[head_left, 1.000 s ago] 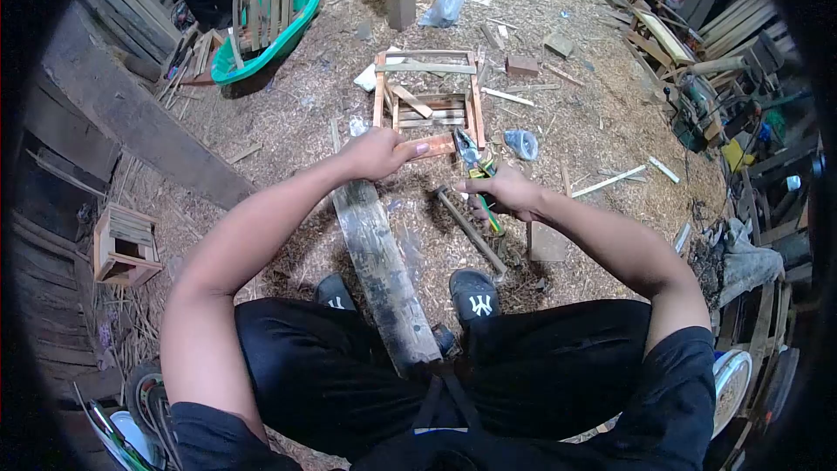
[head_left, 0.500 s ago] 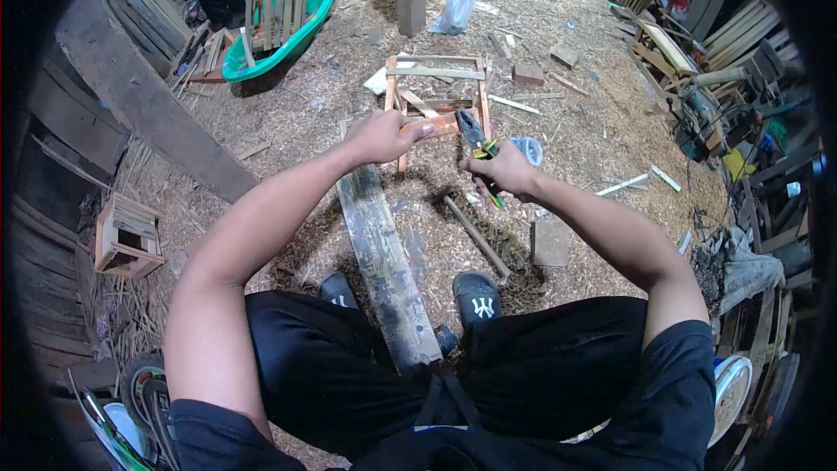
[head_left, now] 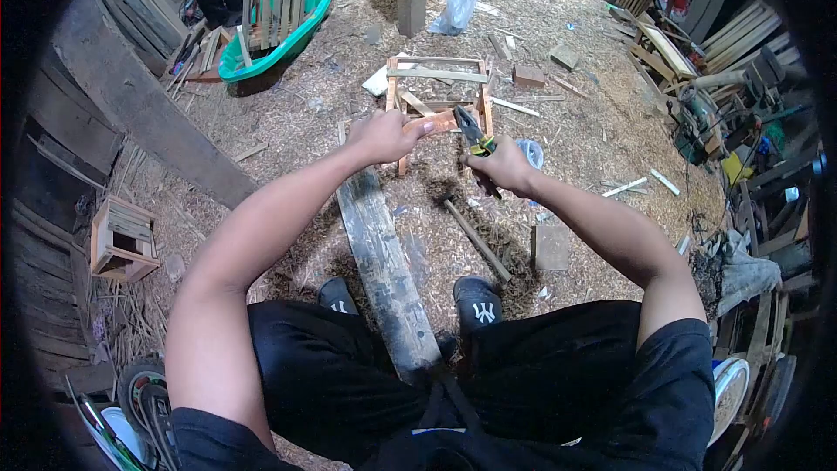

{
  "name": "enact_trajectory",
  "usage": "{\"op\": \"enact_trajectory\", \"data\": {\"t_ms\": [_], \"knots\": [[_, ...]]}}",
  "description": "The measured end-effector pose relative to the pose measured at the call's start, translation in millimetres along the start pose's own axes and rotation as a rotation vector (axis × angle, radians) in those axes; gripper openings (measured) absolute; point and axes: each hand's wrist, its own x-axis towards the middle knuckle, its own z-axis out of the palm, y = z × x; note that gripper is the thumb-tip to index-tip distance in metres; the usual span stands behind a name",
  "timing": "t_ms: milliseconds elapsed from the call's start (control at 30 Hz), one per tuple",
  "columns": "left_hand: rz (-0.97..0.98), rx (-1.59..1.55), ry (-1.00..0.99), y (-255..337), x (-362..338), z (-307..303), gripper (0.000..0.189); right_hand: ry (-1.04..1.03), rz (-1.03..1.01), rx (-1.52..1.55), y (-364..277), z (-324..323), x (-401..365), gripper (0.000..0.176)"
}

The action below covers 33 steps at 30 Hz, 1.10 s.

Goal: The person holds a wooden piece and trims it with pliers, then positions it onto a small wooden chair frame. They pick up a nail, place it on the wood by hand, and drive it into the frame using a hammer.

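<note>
Fingers of the left hand (head_left: 384, 135) are curled tight round one end of a short reddish-brown wooden strip (head_left: 438, 121), thumb pressed along its top. The right hand (head_left: 504, 166) is fisted round the yellow-and-green handles of dark-nosed steel pliers (head_left: 472, 129), their nose pointing up the frame at the strip's free end. Whether the nose bites on a nail or only touches the wood is too small to tell. Strip and pliers meet just above centre of the frame, over the near edge of a small pale wooden slatted frame (head_left: 434, 75) lying flat on the sawdust-strewn floor (head_left: 288, 122). Its side rails and top bar look joined, while a few slats lie loose and crooked inside it, so the piece seems only partly put together. A wooden-handled hammer (head_left: 475, 235) lies untouched on the shavings below the right hand, beside a long weathered grey plank (head_left: 384, 262) that runs down between the person's black shoes (head_left: 478, 307). A crumpled clear plastic bag (head_left: 528, 153) sits just right of the pliers. At the upper left, a green plastic tub (head_left: 301, 22) holds upright slats, and a small open wooden box (head_left: 122, 242) stands at the left edge.
</note>
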Motion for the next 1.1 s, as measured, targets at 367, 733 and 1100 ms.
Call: {"op": "enact_trajectory", "data": {"t_ms": [367,733,1100], "knots": [[-0.063,0.018,0.069,-2,3,4,0.066,0.029,0.005,-0.089,-15,2,-3,0.039],[-0.133,0.049,0.018,-3,-5,-3,0.069,0.085,0.021,-0.230,-18,16,4,0.040],[-0.212,-0.114,0.029,-46,6,3,0.074,0.131,0.023,-0.362,-19,24,23,0.043]]}}
